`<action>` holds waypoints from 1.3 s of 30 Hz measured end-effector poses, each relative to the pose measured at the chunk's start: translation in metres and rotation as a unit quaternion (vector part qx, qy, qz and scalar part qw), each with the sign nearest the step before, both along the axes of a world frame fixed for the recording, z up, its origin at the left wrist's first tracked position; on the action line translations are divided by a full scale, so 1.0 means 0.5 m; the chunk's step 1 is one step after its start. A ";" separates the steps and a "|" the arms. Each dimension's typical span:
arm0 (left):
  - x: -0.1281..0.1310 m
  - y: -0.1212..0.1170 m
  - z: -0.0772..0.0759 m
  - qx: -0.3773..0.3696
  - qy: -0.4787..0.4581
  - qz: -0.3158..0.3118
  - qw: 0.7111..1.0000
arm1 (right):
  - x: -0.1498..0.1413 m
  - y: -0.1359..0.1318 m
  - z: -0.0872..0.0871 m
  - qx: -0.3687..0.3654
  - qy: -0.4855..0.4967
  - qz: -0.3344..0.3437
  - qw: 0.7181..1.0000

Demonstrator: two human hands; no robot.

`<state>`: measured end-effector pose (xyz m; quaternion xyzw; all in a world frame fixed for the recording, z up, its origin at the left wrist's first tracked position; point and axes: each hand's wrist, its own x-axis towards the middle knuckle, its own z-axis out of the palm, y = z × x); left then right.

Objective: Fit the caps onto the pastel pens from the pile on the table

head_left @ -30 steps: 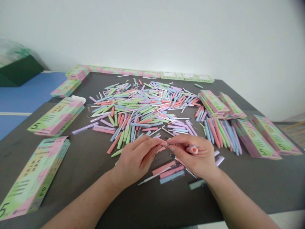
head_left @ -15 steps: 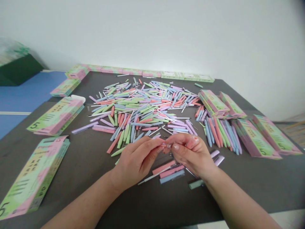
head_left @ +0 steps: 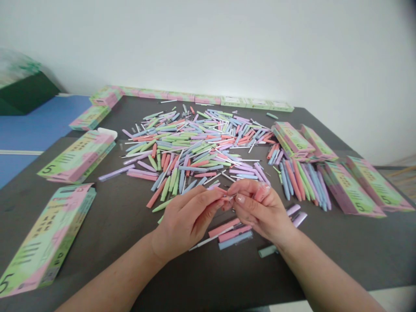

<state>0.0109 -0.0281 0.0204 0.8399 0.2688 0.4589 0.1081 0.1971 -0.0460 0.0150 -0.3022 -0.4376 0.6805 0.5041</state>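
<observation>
My left hand (head_left: 185, 221) is closed, thumb and fingers pinching a slim pink pen part (head_left: 224, 196) that is mostly hidden. Fingertip to fingertip with it, my right hand (head_left: 264, 212) pinches the other end, where something small and shiny shows. A glossy, clear-looking reddish patch lies on the right index finger; I cannot tell what it is. Below the hands lie pink pen barrels (head_left: 234, 234), a blue barrel (head_left: 235, 240), a white refill (head_left: 204, 243) and a dark green piece (head_left: 267, 251). Purple caps (head_left: 294, 209) sit beside the right wrist.
A wide heap of pastel pen parts and white refills (head_left: 191, 143) covers the table's middle. Sorted pens (head_left: 303, 180) lie in a row at right. Printed boxes stand at right (head_left: 355, 188), at left (head_left: 48, 234) and along the back edge (head_left: 208, 99). A wall rises behind.
The right fingers have shifted slightly at the joint between the hands, and a little more of the shiny end shows. The view has moved very slightly; the table's contents lie as before.
</observation>
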 end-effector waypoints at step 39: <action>0.000 0.010 -0.022 -0.050 0.070 0.041 0.995 | -0.019 0.001 -0.001 0.124 -0.184 -0.181 0.958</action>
